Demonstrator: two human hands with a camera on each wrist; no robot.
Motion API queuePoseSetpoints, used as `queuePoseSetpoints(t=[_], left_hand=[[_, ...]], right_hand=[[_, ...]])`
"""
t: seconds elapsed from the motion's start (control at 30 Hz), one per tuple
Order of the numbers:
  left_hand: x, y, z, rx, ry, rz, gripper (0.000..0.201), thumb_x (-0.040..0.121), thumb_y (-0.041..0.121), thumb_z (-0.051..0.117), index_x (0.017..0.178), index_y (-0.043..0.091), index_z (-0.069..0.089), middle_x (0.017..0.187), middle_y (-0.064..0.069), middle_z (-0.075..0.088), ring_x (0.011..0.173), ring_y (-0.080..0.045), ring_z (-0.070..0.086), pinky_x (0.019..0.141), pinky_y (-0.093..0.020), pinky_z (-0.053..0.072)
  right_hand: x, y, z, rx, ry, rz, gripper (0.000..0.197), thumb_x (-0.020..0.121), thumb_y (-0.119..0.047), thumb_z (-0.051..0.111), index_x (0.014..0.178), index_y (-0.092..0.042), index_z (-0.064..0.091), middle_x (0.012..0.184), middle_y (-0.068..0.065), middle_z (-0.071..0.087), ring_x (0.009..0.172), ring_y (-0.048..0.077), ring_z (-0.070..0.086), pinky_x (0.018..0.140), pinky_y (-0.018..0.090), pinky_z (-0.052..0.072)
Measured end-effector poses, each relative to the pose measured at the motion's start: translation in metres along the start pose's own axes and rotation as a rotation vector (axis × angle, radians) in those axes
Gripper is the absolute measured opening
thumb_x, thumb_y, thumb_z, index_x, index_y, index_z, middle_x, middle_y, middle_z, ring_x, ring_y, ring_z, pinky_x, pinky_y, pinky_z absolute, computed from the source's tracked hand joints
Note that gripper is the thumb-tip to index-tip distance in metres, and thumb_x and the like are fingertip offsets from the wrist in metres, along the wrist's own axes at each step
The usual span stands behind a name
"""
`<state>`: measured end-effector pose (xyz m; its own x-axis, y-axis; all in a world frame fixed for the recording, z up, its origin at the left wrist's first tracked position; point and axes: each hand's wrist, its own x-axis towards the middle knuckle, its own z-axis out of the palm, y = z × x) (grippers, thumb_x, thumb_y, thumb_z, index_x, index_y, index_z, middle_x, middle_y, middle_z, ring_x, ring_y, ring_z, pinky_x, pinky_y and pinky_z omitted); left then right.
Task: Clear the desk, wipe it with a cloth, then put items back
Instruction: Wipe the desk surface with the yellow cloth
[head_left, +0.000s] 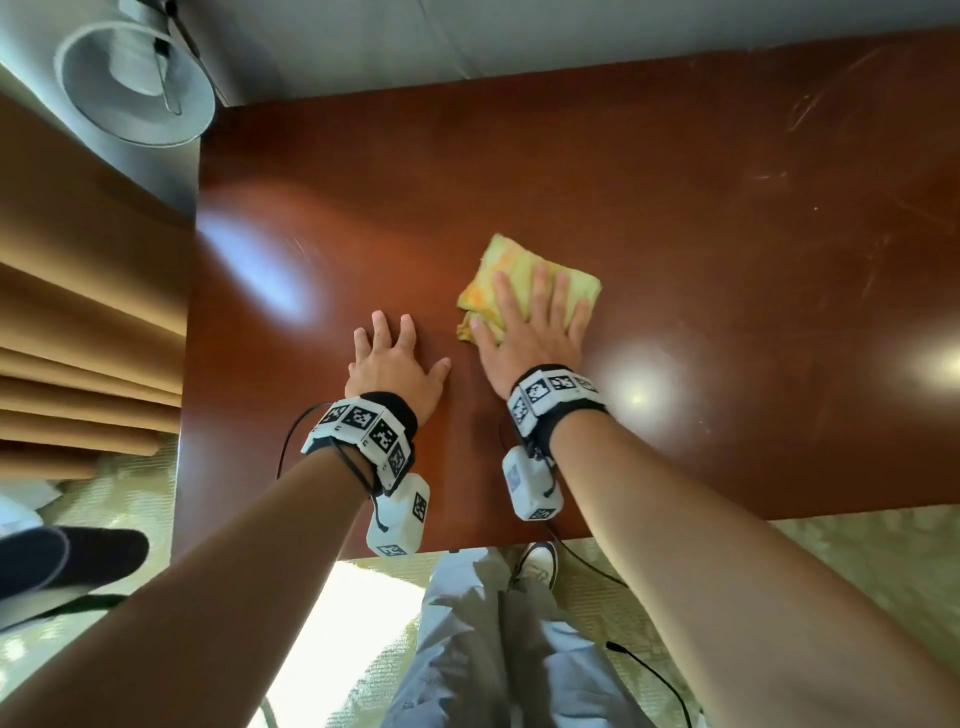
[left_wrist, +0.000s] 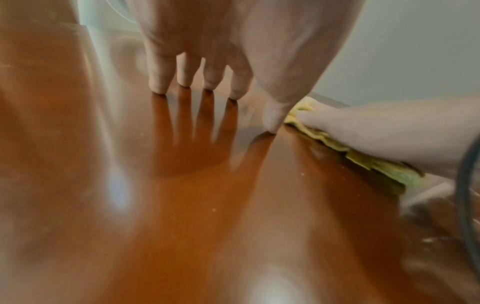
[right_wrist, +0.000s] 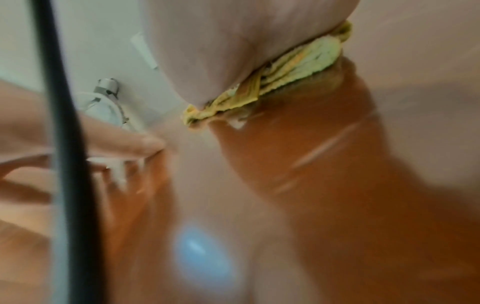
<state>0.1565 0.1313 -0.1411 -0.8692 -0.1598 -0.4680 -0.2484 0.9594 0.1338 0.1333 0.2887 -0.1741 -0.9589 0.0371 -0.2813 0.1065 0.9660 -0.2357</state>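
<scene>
A folded yellow-green cloth (head_left: 524, 270) lies on the glossy red-brown desk (head_left: 675, 218), a little right of its middle. My right hand (head_left: 530, 322) presses flat on the cloth with straight, spread fingers. In the right wrist view the cloth (right_wrist: 298, 67) bunches under my palm (right_wrist: 207, 51). My left hand (head_left: 395, 358) rests on the bare desk just left of the cloth, fingers spread and tips touching the wood. The left wrist view shows my left fingertips (left_wrist: 184, 80) on the desk (left_wrist: 233, 205), with the cloth (left_wrist: 335, 144) under the right hand (left_wrist: 376, 133) beside them.
A grey lamp (head_left: 135, 78) stands off the desk's far left corner by the wall. Brown curtain folds (head_left: 78, 338) hang along the left. The desk's near edge (head_left: 779, 514) runs above my legs and a shoe (head_left: 537, 564). A black cable (right_wrist: 62, 144) crosses the right wrist view.
</scene>
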Motion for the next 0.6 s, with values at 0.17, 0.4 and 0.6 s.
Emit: queuePoseSetpoints(t=[0.17,0.4,0.6], left_hand=[[-0.003,0.004,0.003,0.006,-0.018,-0.038,0.078,0.096,0.062,0.042,0.158,0.027,0.011,0.167,-0.002,-0.003,0.153,-0.032,0.001,0.117,-0.055,0.029],[-0.008,0.004,0.002,0.017,-0.021,-0.037,0.077,0.094,0.066,0.042,0.157,0.032,0.013,0.167,0.0,-0.001,0.153,-0.031,0.003,0.116,-0.054,0.032],[-0.006,-0.002,-0.004,0.079,-0.084,-0.002,0.077,0.096,0.063,0.042,0.158,0.033,0.009,0.167,0.0,-0.003,0.152,-0.032,0.008,0.112,-0.048,0.035]], right_hand=[[-0.005,0.08,-0.025,0.014,-0.001,0.217,0.069,0.096,-0.069,0.011,0.158,-0.041,-0.002,0.166,0.008,-0.016,0.152,0.03,-0.017,0.12,0.058,-0.011],[-0.008,0.086,-0.026,0.058,0.045,0.393,0.069,0.097,-0.064,0.014,0.159,-0.037,-0.003,0.166,0.011,-0.014,0.151,0.033,-0.018,0.119,0.06,-0.011],[-0.012,0.021,-0.004,0.018,0.047,0.147,0.068,0.099,-0.063,0.017,0.159,-0.036,0.001,0.166,0.013,-0.013,0.151,0.037,-0.017,0.118,0.062,-0.011]])
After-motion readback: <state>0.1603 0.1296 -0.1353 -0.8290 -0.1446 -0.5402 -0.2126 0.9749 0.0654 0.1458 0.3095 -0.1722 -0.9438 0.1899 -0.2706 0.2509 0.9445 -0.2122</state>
